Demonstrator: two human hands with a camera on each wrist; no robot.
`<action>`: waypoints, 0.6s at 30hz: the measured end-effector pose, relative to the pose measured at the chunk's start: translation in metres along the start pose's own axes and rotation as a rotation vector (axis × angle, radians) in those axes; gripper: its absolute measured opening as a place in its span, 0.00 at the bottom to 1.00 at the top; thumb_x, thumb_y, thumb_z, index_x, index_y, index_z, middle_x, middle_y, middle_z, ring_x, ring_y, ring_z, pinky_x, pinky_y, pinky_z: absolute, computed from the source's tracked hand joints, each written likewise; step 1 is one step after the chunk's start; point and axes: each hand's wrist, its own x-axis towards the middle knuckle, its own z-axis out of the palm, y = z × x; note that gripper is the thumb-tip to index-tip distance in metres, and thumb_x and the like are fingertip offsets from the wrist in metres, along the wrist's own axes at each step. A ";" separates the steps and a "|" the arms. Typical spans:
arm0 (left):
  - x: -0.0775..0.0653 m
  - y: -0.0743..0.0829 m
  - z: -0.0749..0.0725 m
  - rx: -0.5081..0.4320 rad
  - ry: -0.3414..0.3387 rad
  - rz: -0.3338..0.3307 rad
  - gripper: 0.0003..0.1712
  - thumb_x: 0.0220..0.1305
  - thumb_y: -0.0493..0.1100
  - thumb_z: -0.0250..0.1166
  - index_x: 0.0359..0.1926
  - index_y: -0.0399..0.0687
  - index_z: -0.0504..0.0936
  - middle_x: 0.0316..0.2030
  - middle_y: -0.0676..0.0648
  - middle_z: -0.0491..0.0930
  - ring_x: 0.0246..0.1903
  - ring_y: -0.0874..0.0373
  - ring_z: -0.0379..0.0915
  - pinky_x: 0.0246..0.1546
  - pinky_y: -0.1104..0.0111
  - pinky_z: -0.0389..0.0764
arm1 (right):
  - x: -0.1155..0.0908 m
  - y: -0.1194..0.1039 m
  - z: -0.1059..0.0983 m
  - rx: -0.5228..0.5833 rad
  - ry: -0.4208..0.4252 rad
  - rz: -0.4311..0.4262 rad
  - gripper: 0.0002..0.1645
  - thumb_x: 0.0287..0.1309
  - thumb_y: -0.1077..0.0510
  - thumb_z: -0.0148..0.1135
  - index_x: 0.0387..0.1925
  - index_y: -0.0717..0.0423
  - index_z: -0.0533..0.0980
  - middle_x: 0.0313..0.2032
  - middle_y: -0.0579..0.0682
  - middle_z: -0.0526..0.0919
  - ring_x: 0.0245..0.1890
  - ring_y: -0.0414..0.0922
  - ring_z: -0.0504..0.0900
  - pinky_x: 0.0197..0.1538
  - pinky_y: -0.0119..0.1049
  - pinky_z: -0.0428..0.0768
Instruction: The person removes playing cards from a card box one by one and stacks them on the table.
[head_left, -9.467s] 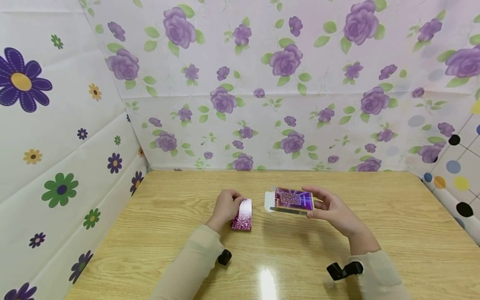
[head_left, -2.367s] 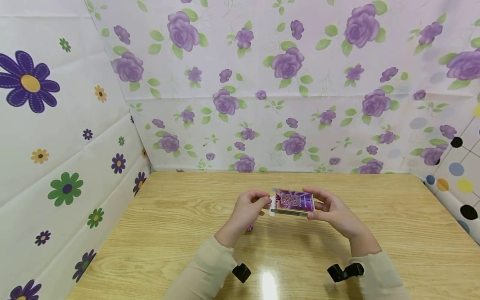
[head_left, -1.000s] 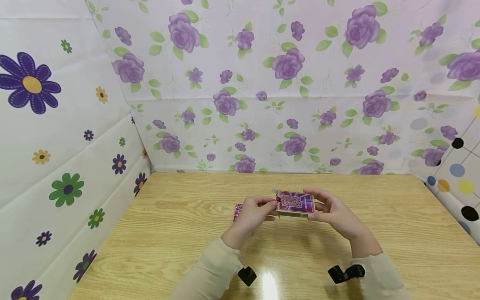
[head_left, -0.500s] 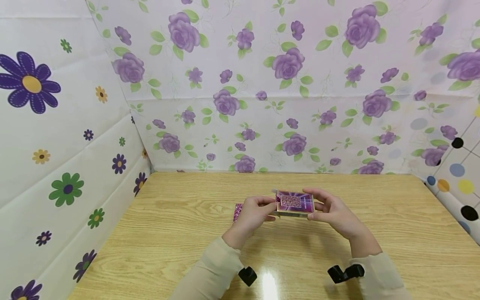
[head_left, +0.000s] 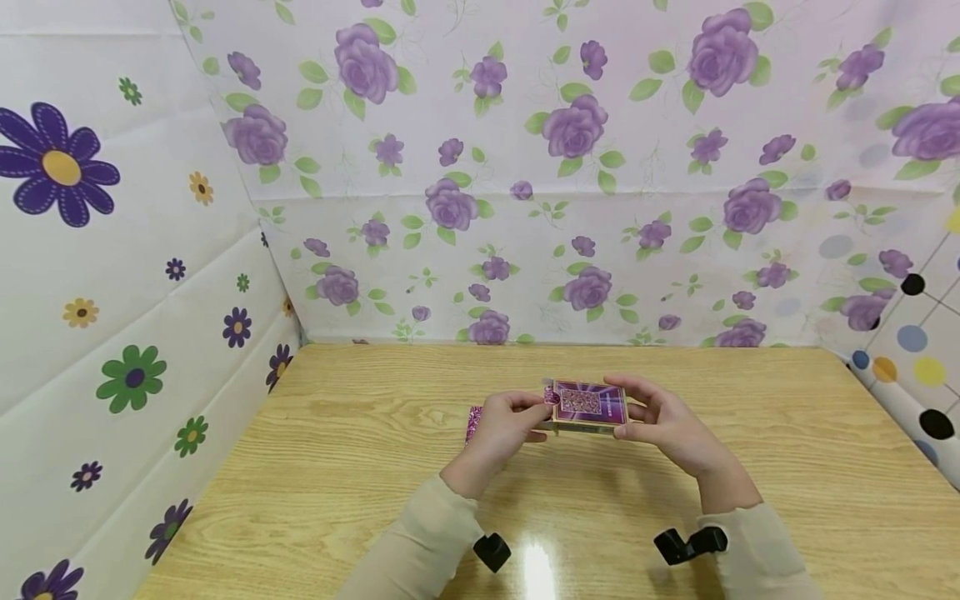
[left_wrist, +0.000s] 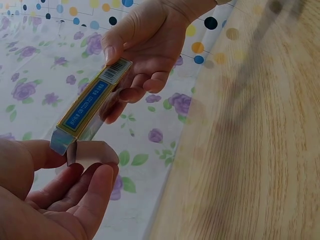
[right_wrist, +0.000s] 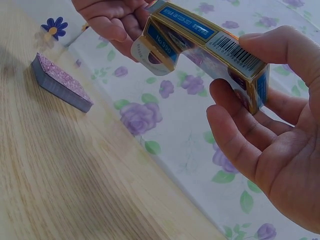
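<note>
A purple playing card box (head_left: pixel 588 406) is held level above the table. My right hand (head_left: pixel 671 429) grips its right end, thumb along the narrow barcode side and fingers underneath. At the box's opened left end is my left hand (head_left: pixel 498 433), its thumb and fingers pinching the end flap (left_wrist: pixel 92 151) in the left wrist view. A small side tab (left_wrist: pixel 61 141) stands out beside the thumb. The deck of playing cards (right_wrist: pixel 62 82), with a pink patterned back, lies on the table; in the head view my left hand hides most of it.
The wood-grain table (head_left: pixel 360 392) meets a purple-rose cloth (head_left: pixel 637 208) at the back. On the left hangs a white cloth (head_left: pixel 150 292) with daisies, and a dotted cloth (head_left: pixel 911 383) is at the right. Black cameras (head_left: pixel 492 552) are strapped to both wrists.
Since the earliest frame, my left hand has let go of the deck and moved right to the box's flap. In the last second both hands have stayed nearly still.
</note>
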 end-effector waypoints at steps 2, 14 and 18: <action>-0.001 0.001 -0.001 0.004 0.008 -0.003 0.13 0.63 0.38 0.62 0.44 0.31 0.81 0.39 0.41 0.81 0.32 0.61 0.79 0.36 0.64 0.85 | 0.000 0.000 0.000 -0.002 -0.001 -0.003 0.37 0.57 0.69 0.60 0.67 0.59 0.58 0.57 0.44 0.70 0.52 0.40 0.80 0.46 0.35 0.83; -0.008 0.012 -0.004 0.033 0.038 -0.020 0.13 0.63 0.36 0.60 0.45 0.30 0.80 0.35 0.41 0.81 0.28 0.61 0.79 0.39 0.59 0.85 | -0.001 0.001 -0.002 0.001 -0.014 -0.016 0.37 0.58 0.70 0.58 0.68 0.59 0.58 0.58 0.44 0.70 0.50 0.39 0.80 0.46 0.34 0.83; -0.003 0.005 -0.007 0.041 0.042 -0.017 0.13 0.63 0.37 0.61 0.45 0.31 0.80 0.35 0.42 0.81 0.28 0.61 0.79 0.37 0.60 0.85 | -0.001 0.001 -0.002 -0.001 -0.009 -0.012 0.37 0.58 0.70 0.58 0.67 0.58 0.58 0.57 0.43 0.70 0.51 0.39 0.80 0.46 0.34 0.83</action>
